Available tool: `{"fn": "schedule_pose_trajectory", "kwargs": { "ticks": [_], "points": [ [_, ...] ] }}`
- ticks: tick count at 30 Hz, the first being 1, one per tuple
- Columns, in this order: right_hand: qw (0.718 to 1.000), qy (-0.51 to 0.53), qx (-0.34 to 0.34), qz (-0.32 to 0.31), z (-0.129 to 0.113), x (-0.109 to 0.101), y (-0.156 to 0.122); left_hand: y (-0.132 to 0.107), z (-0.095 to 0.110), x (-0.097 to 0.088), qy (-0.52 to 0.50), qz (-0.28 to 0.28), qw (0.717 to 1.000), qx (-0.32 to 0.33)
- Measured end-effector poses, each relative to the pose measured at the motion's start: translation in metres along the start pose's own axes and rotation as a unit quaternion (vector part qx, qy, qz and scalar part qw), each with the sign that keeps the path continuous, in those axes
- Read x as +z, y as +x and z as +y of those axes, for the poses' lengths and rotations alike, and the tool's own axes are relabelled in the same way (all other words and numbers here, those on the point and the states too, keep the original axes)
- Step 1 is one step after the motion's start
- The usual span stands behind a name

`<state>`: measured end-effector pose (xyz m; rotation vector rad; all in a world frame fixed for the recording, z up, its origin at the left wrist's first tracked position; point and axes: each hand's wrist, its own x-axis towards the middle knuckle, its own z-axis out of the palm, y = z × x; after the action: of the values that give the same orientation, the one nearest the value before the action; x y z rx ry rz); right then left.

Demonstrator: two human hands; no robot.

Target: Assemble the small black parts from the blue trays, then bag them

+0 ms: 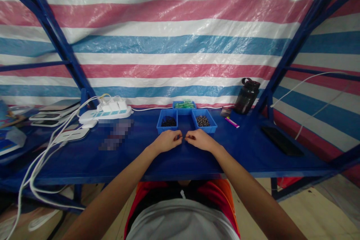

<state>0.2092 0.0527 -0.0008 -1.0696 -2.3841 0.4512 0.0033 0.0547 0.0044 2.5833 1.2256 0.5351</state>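
My left hand (pixel 166 140) and my right hand (pixel 201 139) rest on the blue table (pixel 247 150), fingers curled, fingertips nearly meeting. Between them they pinch a small thin part that is too small to name. Just beyond the hands stand two blue bins: the left bin (pixel 167 120) holds small black parts, the right bin (pixel 204 120) holds small dark metallic parts. A third blue bin (pixel 183 105) with green parts sits behind those two.
A white power strip (pixel 108 113) with plugs and white cables (pixel 42 157) lies at the left. A dark water bottle (pixel 246 96) stands at the back right, a pink lighter-like item (pixel 232 122) near it, a black phone (pixel 281 141) at the right. Blue frame posts flank the table.
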Motion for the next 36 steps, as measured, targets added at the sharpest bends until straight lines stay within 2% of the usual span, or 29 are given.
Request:
{"fn": "schedule_pose_trajectory", "kwargs": {
  "ticks": [5,11,19,24,30,33,36],
  "points": [
    [0.999,0.013,-0.028,-0.017,0.0007,-0.0004,0.0012,-0.0002,0.0019,-0.0015,-0.028,0.031,0.999,0.032],
    [0.999,0.024,-0.043,-0.021,0.0011,0.0029,0.0017,-0.0014,0.0046,-0.0017,-0.04,0.027,0.997,0.056],
    [0.996,-0.075,-0.038,-0.009,-0.0037,0.0051,0.0017,-0.0002,0.0036,-0.002,-0.027,0.043,0.997,0.05],
    [0.992,-0.121,-0.031,-0.008,-0.0047,0.0039,0.0013,-0.0005,0.0016,-0.0006,-0.031,0.032,0.998,0.046],
    [0.997,-0.075,-0.016,0.025,-0.0038,-0.0019,-0.0004,0.0,-0.0014,0.001,-0.011,0.015,1.0,0.001],
    [0.998,-0.045,-0.011,0.043,-0.0068,-0.0035,-0.0007,0.0001,-0.0019,0.0018,-0.007,-0.007,1.0,0.008],
    [0.998,-0.031,-0.011,0.051,-0.0085,-0.0029,-0.0005,-0.0003,-0.0022,0.0024,-0.014,-0.005,1.0,0.023]
  ]
}}
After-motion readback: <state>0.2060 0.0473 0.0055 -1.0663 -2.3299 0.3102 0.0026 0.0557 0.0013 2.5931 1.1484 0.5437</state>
